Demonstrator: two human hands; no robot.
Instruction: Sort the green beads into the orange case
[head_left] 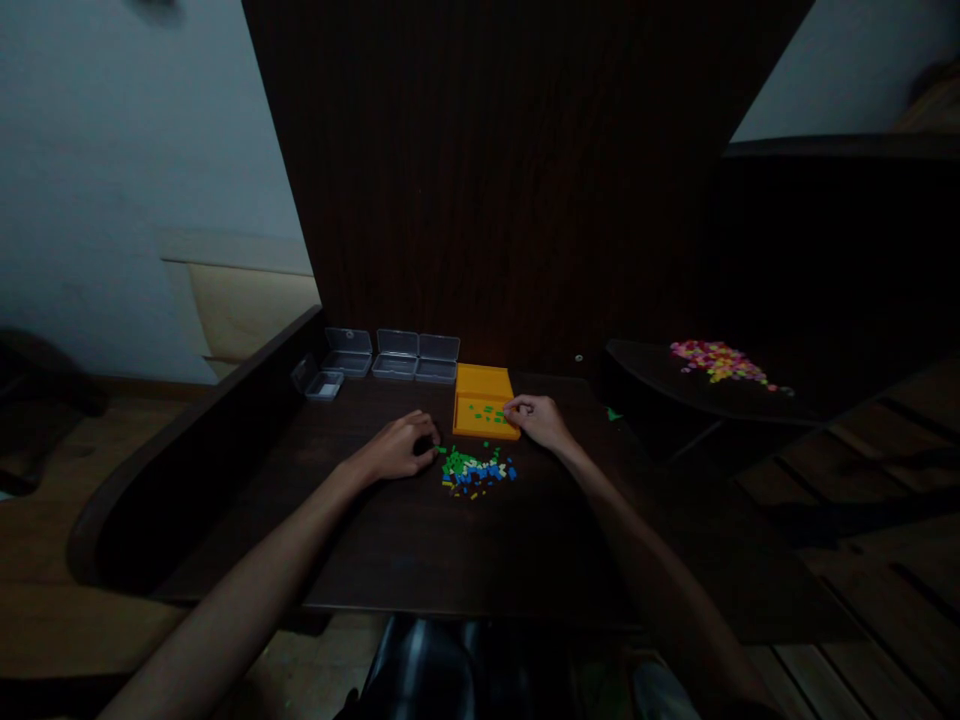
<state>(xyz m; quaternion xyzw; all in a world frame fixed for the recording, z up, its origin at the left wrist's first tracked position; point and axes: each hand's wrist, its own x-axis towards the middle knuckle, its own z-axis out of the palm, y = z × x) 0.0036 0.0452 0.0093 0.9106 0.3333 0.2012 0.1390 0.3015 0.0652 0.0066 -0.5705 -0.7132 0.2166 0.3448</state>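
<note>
A: Tray?
B: My tray (480, 385): plain orange, green specks (487, 410) inside.
A: Loose pieces?
B: My pile of pieces (474, 470): mostly green, some blue, a few yellow.
A: Further off?
B: Far heap (716, 360): pink and yellow mixed. Boxes (396, 352): clear. Table (420, 540): dark brown. Panel (510, 150): darker brown, fine vertical grain.

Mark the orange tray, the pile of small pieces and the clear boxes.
orange tray (480, 382): head view, bare orange surface at its back.
pile of small pieces (474, 470): head view, middle of the pile.
clear boxes (396, 354): head view, middle box of the row.
</note>
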